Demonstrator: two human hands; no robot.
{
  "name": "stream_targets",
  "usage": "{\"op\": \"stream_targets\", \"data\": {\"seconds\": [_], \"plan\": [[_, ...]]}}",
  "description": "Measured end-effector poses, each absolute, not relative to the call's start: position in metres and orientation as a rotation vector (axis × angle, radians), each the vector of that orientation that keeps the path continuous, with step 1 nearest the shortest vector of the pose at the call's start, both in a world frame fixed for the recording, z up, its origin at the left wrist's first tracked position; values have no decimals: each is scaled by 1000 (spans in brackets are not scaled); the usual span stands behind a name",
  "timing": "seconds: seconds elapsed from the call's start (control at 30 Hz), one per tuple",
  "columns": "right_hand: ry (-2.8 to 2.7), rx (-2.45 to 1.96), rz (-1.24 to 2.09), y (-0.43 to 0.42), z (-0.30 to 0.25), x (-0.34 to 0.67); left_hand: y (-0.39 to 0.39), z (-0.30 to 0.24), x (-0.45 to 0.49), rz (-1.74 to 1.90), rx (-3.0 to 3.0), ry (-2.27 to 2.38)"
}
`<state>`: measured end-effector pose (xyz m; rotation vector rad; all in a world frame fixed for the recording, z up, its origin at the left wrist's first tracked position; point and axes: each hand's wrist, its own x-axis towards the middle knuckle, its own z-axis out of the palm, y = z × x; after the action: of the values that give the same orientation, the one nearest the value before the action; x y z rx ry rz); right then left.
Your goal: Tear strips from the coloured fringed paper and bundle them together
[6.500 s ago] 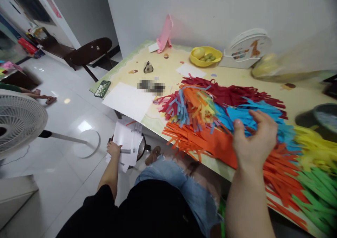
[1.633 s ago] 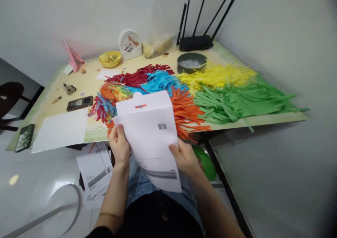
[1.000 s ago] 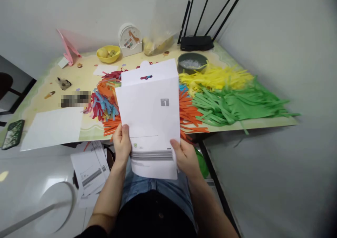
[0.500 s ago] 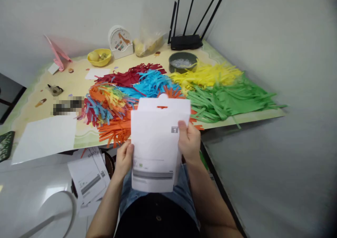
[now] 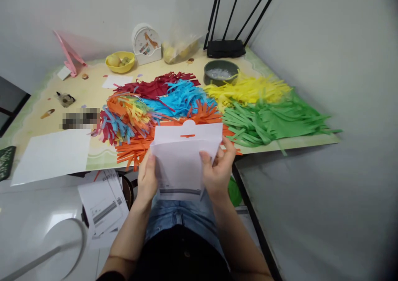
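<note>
I hold a flat white cardboard package (image 5: 180,156) with a hang tab and grey print near its lower edge, over my lap at the table's front edge. My left hand (image 5: 146,177) grips its left side, thumb on the front. My right hand (image 5: 217,171) grips its right side, thumb on the front and fingers curled behind. The package is tilted back, its top toward the table. Just beyond it lie heaps of cut paper fringe: orange (image 5: 137,146), blue (image 5: 180,98), dark red (image 5: 149,88), yellow (image 5: 248,90) and green (image 5: 267,121).
A white sheet (image 5: 51,154) lies at the table's (image 5: 93,96) left front. At the back stand a black router (image 5: 226,46), a dark bowl (image 5: 219,71), a yellow bowl (image 5: 120,61), a round clock (image 5: 146,42) and a pink stand (image 5: 70,59). More white packages (image 5: 102,206) lie below on the left.
Since half a second ago the package has tipped back and flattened, showing less of its face. My right hand slid down from its upper right corner to its right side.
</note>
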<state>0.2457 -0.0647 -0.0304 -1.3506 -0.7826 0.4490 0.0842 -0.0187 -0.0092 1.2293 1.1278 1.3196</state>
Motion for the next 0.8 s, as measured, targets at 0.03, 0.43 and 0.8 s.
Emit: {"op": "stream_targets", "data": {"seconds": [0.03, 0.43, 0.8], "plan": [[-776, -1327, 458, -66, -30, 244, -19, -10, 84, 1327, 1201, 1101], [-688, -1187, 309, -70, -17, 240, -14, 2, 86, 1498, 1001, 1068], [-533, -1168, 441, -73, -18, 247, -10, 6, 83, 1453, 835, 1062]]}}
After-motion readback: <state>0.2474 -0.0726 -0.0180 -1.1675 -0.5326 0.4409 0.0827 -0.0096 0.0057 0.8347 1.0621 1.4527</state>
